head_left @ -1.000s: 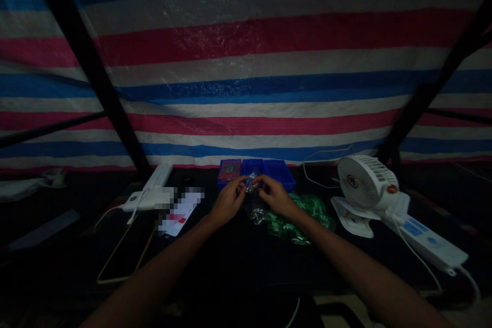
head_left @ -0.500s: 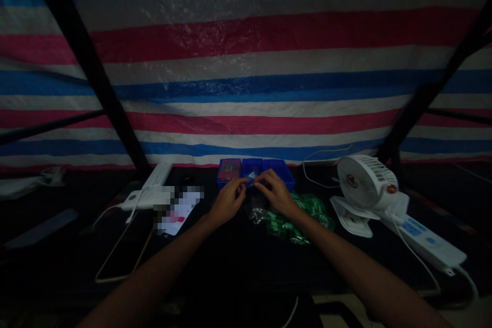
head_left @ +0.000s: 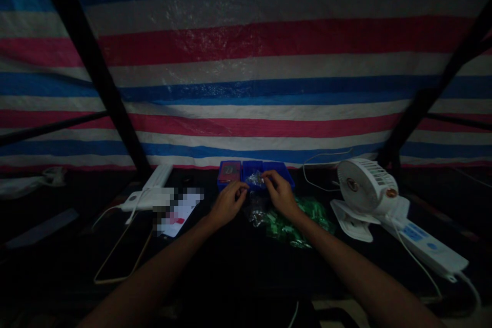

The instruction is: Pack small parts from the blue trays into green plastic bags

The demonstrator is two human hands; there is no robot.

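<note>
Taken from your seat, a phone [head_left: 123, 256] with a pale edge lies at 10 o'clock, and a white sheet [head_left: 177, 221], partly blurred out, at 11.

At 12 o'clock stands the blue tray [head_left: 288, 171] with three compartments. Its left one holds a red packet [head_left: 230, 170]; the clear, crinkled packet [head_left: 254, 180] you are working on lies at the middle one. In this light you cannot tell whether it rests on the bottom or is held a little above it.

The step in hand looks like placing or adjusting that packet. The next move would call for a light fingertip touch, as the film looks thin and likely to cling.

Your left hand [head_left: 229, 202] reaches in from 7 o'clock, back of the hand up, fingers curled and the thumb close under the index finger. The gap is narrow, and you cannot tell whether anything is in it.

Your right hand [head_left: 280, 193] comes in from 5 o'clock, wrist bent inward, its fingertips pointing toward 10 and meeting the packet's right edge. They are close together, but whether they pinch the film cannot be told.

Just short of the tray lies a dark, shiny bag [head_left: 257, 211]; green packets [head_left: 317, 215] spread at 1 o'clock, under your right forearm.
</note>
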